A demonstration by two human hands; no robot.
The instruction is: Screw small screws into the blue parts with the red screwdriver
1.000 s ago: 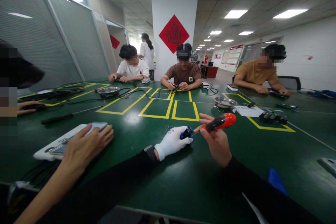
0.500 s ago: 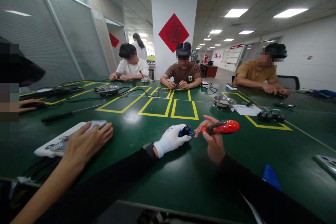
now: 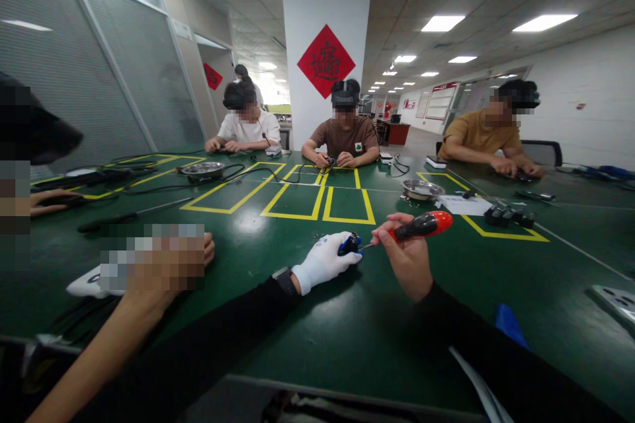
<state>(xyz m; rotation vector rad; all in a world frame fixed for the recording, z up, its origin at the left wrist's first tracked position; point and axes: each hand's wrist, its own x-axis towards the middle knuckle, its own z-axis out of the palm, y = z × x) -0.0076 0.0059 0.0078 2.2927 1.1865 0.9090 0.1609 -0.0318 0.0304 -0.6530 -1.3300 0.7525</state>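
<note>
The left hand (image 3: 325,260), gloved in white, is closed around a small black part (image 3: 354,242), held a little in from the table's (image 3: 317,350) near edge, about midway along. The right hand (image 3: 413,268), bare, grips a screwdriver (image 3: 421,225) by the front of its handle, the butt pointing towards the table's right edge. Its shaft runs to the part (whether the tip is seated in a screw, I cannot tell). A steel bowl (image 3: 423,191) and a paper (image 3: 465,205) lie farther off, towards the far right corner.

To turn a screw well here, I'd line the shaft up with it first, press steadily along that line, and twist only once the tip bites. The left fingers should brace the part firmly, clear of the tip, since a slanted blade could slip into the glove.
</note>
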